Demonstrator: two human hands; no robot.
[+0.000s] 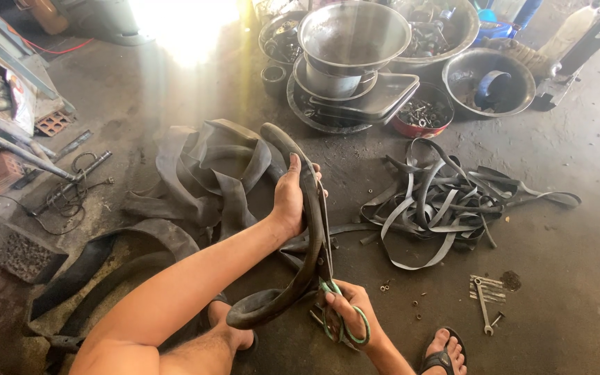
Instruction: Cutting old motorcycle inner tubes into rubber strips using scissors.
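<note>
**Cutting a rubber inner tube into strips on a workshop floor**

We look down from our own head at a stained concrete floor (578,229), where we are sitting low, with one sandalled foot (443,354) out to the right.

The largest thing before us is a heap of flattened black inner tubes (203,173), lying just beyond our left arm, within easy reach as stock. To the right, well apart from it, lies a tangle of narrow rubber strips (439,205), kept in its own pile. At the top stand stacked metal basins (353,35) and bowls holding small hardware, set back from the work.

Between our hands runs one curved length of black tube (307,229). Our left hand (289,198) grips its upper part, fingers wrapped round the rubber and pressed together, apparently holding it taut and upright so that the blades meet a firm edge. Its lower end curls down near our knee.

Our right hand (355,309) holds green-handled scissors (335,305), fingers threaded through the loops and closed on them; the blades point up along the tube's edge, and a thin strip seems to part from it there.

Smallest, a small wrench (482,312) and scattered nuts (385,285) lie on the floor near our right foot.
</note>
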